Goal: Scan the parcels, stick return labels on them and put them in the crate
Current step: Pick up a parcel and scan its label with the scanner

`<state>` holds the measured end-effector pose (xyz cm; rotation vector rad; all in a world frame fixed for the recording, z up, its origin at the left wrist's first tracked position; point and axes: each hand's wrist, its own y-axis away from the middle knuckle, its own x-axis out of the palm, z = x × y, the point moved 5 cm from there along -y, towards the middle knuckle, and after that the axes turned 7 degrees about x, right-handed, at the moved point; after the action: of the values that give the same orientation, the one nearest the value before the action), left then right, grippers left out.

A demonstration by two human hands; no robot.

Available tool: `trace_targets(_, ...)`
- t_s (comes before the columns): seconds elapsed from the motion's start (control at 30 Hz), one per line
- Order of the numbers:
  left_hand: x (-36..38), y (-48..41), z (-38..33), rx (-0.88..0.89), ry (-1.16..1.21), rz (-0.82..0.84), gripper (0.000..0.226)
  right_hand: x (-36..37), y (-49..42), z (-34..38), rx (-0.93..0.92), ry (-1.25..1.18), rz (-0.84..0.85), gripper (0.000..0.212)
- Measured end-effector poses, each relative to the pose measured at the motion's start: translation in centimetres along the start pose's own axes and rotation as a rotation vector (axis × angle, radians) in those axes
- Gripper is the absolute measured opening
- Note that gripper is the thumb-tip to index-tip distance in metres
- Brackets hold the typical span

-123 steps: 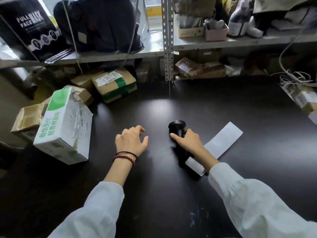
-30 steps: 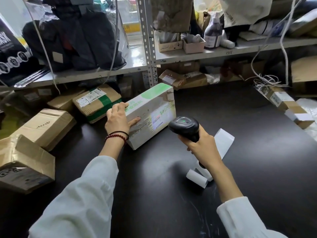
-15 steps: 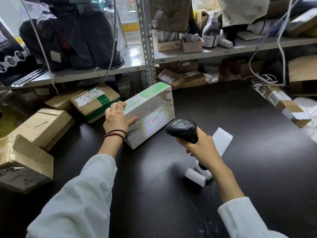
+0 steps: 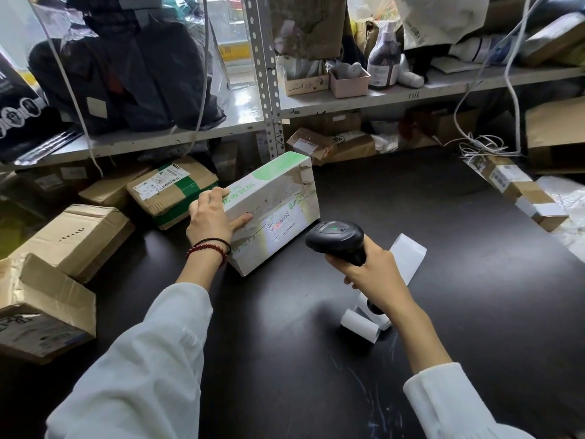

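A white parcel [image 4: 278,198] with green print stands tilted on one long edge on the dark table [image 4: 459,280]. My left hand [image 4: 210,218] grips its left end, fingers over the top and thumb on the front face. My right hand [image 4: 375,277] holds a black barcode scanner [image 4: 337,237], its head close to the barcoded label [image 4: 281,226] on the parcel's front, which is lit by the scanner's light. A roll of white return labels [image 4: 361,324] lies under my right wrist, a strip of it [image 4: 406,256] running back to the right.
Brown cardboard parcels lie at the left: one with green tape [image 4: 172,191], a long box [image 4: 76,240] and a torn one [image 4: 41,308]. Metal shelving [image 4: 269,90] crowded with bags and boxes lines the back. More small boxes [image 4: 519,191] and cables sit at the right.
My left hand brought the white parcel from the left to the middle and tipped it up; my right hand lifted the scanner off the table. In the last second the scanner edged closer to the label.
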<state>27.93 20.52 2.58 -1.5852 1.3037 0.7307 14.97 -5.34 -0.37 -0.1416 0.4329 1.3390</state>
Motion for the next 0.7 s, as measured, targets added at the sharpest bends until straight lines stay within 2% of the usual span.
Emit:
trace_targets(0.5, -0.19, -0.32, 0.12, 0.0, 0.011, -0.002, 0.063, -0.25, -0.31, 0.22, -0.042, 0.005, -0.024, 0.034)
trace_targets(0.7, -0.24, -0.56, 0.25, 0.055, -0.002, 0.005, 0.062, -0.13, -0.48, 0.26, -0.045, -0.007, -0.021, 0.031)
